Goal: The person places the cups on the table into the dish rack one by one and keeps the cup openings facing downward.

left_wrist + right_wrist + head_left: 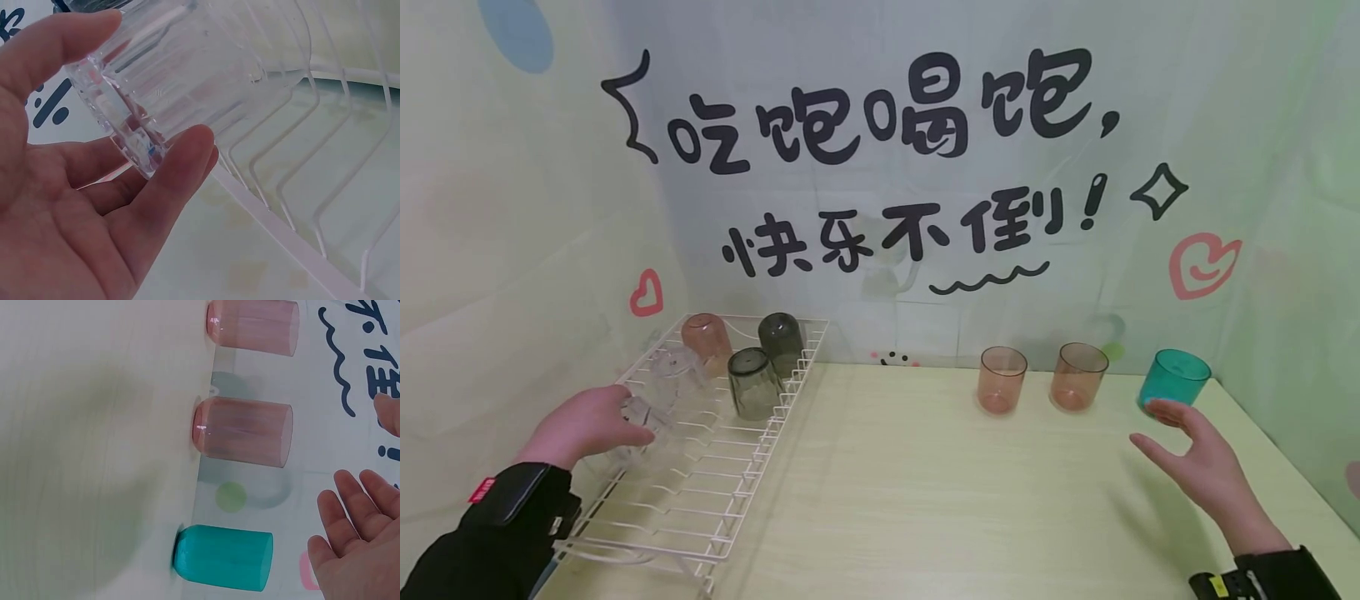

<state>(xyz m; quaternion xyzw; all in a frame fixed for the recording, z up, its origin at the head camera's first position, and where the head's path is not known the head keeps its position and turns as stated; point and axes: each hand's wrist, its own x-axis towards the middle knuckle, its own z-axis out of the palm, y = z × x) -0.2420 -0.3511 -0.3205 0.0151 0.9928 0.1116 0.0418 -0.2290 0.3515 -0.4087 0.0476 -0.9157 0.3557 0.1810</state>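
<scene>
At the left side of the white wire rack (727,533), my left hand (583,427) grips a clear ribbed glass (187,69). The left wrist view shows thumb and fingers on either side of its thick base, with the mouth toward the rack wires. My right hand (1213,467) is raised over the table's right side, fingers spread and holding nothing. Closest to it stands a teal cup (1172,379), upright. In the right wrist view the hand is apart from that cup.
Two pink see-through cups (1002,381) (1079,379) stand upright left of the teal one. Upside down in the rack's far half are a pink cup (706,335), another clear glass (676,371) and two dark grey cups (754,385) (780,335). A lettered cloth (850,192) hangs behind.
</scene>
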